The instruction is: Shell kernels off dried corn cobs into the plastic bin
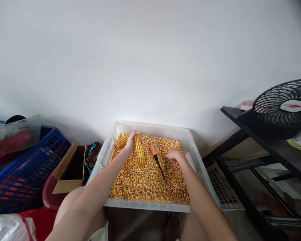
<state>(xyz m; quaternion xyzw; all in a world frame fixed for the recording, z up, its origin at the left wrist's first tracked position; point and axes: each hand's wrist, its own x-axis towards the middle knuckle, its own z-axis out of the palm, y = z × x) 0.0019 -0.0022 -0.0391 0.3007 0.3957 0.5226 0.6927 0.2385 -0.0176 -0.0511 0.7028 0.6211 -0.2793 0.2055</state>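
Note:
My left hand [130, 142] is wrapped round the upper end of an ear of corn [139, 154], whose rows of yellow kernels look whole. A second ear of corn [121, 141] lies just left of that hand, on the loose kernels [137, 187]. Between my hands a screwdriver [158, 164] with an orange handle and a dark shaft rests on the kernels. My right hand [175, 155] is over the right side of the bin with its fingers curled in. A thin green object [165, 164] shows at its fingertips; whether the hand grips it is unclear.
A translucent plastic bin [147, 203] holds the kernels, against a white wall [150, 67]. Left are a cardboard box [67, 185], a blue crate [22, 177] and a red basin [48, 194]. A black fan [286, 103] stands on a dark rack [230, 117] at right.

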